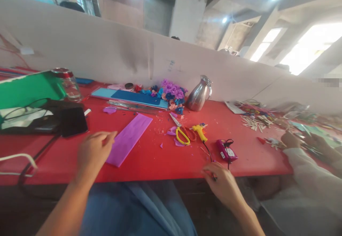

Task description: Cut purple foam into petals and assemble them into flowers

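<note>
Left hand [93,152] at left edge of purple paper [130,140], fingers curled; cannot tell if gripping. Paper flat on red worktop [160,166]. Right hand [221,182] at front edge by black cord [207,149], fingers bent, grip unclear. Scissors [182,136] right of paper.

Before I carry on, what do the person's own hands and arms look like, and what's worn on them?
The left hand and right hand are ungloved, with no ring, watch or bracelet that I can make out. The forearms are bare, no sleeves in view. Blue clothing covers the lap.
</note>
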The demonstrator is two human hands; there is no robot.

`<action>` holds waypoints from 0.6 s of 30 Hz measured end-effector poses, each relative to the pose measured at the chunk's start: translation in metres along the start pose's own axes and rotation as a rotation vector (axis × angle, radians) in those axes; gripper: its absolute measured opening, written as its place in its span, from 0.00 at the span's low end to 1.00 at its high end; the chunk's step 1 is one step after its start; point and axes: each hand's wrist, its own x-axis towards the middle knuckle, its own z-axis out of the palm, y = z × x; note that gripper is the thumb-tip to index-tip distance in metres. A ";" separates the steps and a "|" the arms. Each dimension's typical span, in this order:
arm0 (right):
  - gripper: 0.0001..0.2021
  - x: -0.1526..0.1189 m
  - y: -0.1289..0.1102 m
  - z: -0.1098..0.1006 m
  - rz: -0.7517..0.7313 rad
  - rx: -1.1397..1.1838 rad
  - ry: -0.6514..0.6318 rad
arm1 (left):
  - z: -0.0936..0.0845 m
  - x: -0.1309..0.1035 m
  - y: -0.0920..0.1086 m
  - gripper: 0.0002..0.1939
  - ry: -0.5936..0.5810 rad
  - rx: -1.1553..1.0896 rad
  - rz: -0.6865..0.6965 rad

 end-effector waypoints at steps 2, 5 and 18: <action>0.15 0.037 0.000 0.016 0.012 -0.027 0.075 | -0.008 -0.015 -0.024 0.14 0.009 -0.008 -0.094; 0.11 0.084 -0.003 0.030 0.060 -0.115 0.150 | -0.012 -0.037 -0.048 0.13 -0.021 -0.088 -0.203; 0.16 0.160 -0.018 0.048 0.157 -0.165 -0.162 | -0.004 -0.070 -0.050 0.13 0.092 -0.226 -0.205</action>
